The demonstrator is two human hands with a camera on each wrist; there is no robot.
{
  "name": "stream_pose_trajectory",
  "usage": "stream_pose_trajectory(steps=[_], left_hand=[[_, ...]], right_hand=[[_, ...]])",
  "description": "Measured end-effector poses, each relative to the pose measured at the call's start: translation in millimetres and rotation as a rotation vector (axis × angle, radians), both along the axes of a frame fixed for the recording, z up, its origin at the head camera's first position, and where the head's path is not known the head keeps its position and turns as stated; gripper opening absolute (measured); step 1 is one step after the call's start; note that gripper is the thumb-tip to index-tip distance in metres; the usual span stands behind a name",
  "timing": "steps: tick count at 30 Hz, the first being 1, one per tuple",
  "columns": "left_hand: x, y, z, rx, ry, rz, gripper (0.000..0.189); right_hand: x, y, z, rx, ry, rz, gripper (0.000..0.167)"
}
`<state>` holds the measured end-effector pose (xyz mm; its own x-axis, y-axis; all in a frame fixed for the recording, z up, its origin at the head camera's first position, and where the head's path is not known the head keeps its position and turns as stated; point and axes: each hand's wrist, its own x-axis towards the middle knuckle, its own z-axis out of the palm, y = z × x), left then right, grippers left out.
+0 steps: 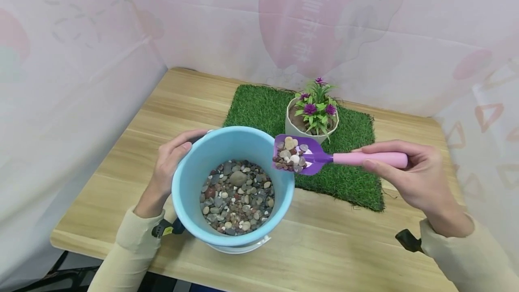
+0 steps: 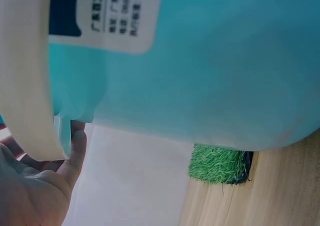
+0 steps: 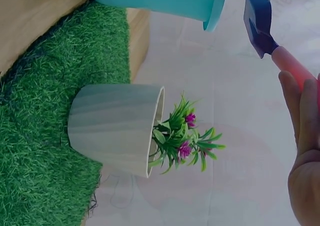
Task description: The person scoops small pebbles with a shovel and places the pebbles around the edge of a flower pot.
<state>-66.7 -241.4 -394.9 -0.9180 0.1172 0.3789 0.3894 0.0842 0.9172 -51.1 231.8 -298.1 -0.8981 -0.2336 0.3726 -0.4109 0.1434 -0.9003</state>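
Some stones [image 1: 290,154] could be falling outside the bucket [image 1: 243,145] if the right hand [image 1: 423,179], gripping the scoop [image 1: 323,158], is tilting; the left hand [image 1: 166,163] is holding the bucket.

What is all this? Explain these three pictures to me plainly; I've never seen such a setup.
There is no robot, just a person's two bare hands. The widest picture looks forward and down from the head. The other two are taken from the left and right wrists, so things appear tipped sideways.

On the table are a blue bucket with pebbles inside and a green mat bearing a potted plant. The left hand holds the bucket near its rim. The right hand holds a scoop of pebbles by its pink handle.
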Motion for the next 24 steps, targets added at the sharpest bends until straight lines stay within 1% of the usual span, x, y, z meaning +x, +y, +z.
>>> stream_pose_trajectory(steps=[3,5,6,10,12,15,18,22,24], left_hand=[[0.7,-0.1,0.8,0.0,-0.003,-0.007,0.043],[0.9,-0.2,0.9,0.006,-0.006,-0.011,0.043],[0.8,-0.3,0.8,0.009,-0.007,-0.012,0.043],[0.2,-0.4,0.5,0.019,-0.011,-0.019,0.043],[-0.1,-0.3,0.7,0.017,-0.008,-0.022,0.042],[-0.4,-0.3,1.4,0.002,0.001,-0.017,0.042],[-0.6,-0.8,2.1,-0.014,0.007,-0.008,0.042],[-0.7,-1.8,1.7,-0.025,0.01,-0.003,0.042],[-0.9,-2.2,1.6,-0.031,0.014,-0.007,0.042]], right_hand=[[4.6,5,4.2,0.119,-0.041,-0.094,0.026],[6.5,9,5.3,0.138,-0.061,-0.112,0.027],[6.6,11,4.9,0.119,-0.063,-0.104,0.027],[3.9,19,-1.3,-0.06,-0.021,-0.019,0.028],[2.8,23,-4.6,-0.102,0.005,-0.01,0.028],[2.1,29,-7.3,-0.124,0.02,-0.027,0.029],[2.5,33,-7.8,-0.127,0.014,-0.064,0.028],[4.6,38,-7.4,-0.087,-0.008,-0.137,0.027],[4.7,41,-8.6,-0.099,0.0,-0.152,0.026]])
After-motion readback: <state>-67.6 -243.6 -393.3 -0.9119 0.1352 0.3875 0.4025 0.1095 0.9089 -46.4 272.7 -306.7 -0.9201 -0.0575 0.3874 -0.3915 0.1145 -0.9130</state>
